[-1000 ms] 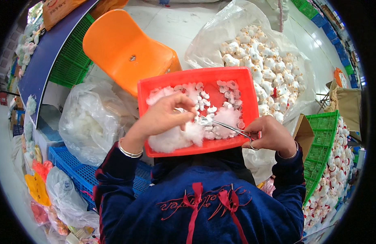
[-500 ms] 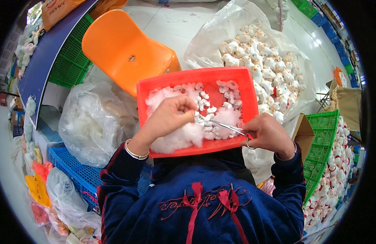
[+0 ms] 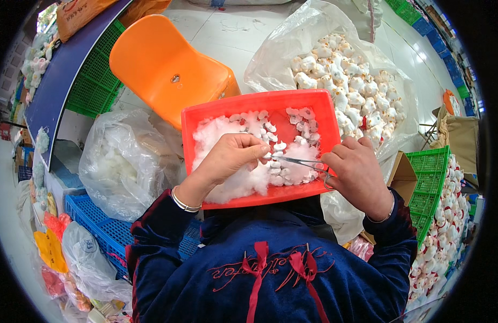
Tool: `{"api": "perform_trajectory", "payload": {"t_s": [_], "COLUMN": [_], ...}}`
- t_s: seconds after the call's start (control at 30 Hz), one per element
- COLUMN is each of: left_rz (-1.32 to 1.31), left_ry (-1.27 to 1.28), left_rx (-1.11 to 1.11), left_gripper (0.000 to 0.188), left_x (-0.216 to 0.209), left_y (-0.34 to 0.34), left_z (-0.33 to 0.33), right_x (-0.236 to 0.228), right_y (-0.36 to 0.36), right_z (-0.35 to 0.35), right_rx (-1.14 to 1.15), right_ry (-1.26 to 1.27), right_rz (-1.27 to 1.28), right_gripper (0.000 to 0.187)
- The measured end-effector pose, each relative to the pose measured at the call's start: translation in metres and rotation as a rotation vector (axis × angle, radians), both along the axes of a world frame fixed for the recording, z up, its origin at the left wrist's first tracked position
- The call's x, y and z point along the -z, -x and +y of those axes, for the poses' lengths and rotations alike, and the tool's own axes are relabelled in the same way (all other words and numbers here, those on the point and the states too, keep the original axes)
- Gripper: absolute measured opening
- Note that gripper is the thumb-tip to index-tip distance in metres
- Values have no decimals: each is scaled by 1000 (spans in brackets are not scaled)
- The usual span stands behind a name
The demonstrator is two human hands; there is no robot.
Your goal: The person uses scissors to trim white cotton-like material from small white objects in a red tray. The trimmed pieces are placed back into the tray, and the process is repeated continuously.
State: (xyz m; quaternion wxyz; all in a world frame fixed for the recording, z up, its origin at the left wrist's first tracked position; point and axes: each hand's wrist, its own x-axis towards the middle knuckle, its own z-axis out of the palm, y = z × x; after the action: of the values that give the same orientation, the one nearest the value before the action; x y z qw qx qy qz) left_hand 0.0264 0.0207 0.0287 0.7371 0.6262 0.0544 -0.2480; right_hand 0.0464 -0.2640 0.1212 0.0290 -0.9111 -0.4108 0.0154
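My right hand [image 3: 357, 171] is closed round the ring handles of slim metal scissor-handled forceps [image 3: 298, 160]. Their tip points left and meets a small white fabric piece [image 3: 267, 156], pinched between the thumb and fingers of my left hand [image 3: 231, 156]. Both hands are over a red plastic tray [image 3: 254, 100], close in front of my body. White fluffy stuffing [image 3: 227, 185] fills the tray's left part, with more at its right. Several small white pieces [image 3: 280, 176] lie in its middle, and others with greyish faces [image 3: 304, 123] at the far right.
Beyond the tray stands an orange chair [image 3: 162, 67]. A clear bag of white stuffed toy parts [image 3: 356, 89] is at the far right, and a bag of stuffing [image 3: 114, 167] at the left. Blue [image 3: 106, 229] and green crates [image 3: 424, 185] flank me.
My right hand has turned and shifted up and right with the forceps. My left hand has moved slightly right and down, still pinching the small white piece.
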Motion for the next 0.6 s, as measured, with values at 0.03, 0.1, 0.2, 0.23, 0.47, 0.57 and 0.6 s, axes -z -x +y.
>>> {"api": "perform_trajectory", "payload": {"t_s": [0.03, 0.1, 0.2, 0.23, 0.47, 0.57, 0.6], "left_rz": [5, 12, 23, 31, -31, -45, -51], "left_ry": [42, 122, 218, 238, 236, 230, 211], "left_rx": [-27, -81, -154, -174, -297, -292, -291], "left_gripper": [20, 18, 19, 20, 20, 20, 19], "left_x": [-2, -3, 0, 6, 14, 9, 9], "left_y": [1, 4, 11, 12, 16, 18, 19], "left_z": [-1, -3, -6, -6, -8, -10, -10], "right_x": [1, 4, 10, 12, 11, 13, 14], "right_y": [0, 0, 2, 3, 4, 6, 7], "right_z": [0, -1, -3, -3, -6, -8, -7], "right_rx": [6, 24, 56, 66, 64, 102, 119], "right_ry": [5, -10, -45, -39, -82, -150, -177], "right_rz": [-6, -15, -17, -14, 137, 305, 331], "right_gripper": [26, 27, 29, 30, 38, 37, 36]}}
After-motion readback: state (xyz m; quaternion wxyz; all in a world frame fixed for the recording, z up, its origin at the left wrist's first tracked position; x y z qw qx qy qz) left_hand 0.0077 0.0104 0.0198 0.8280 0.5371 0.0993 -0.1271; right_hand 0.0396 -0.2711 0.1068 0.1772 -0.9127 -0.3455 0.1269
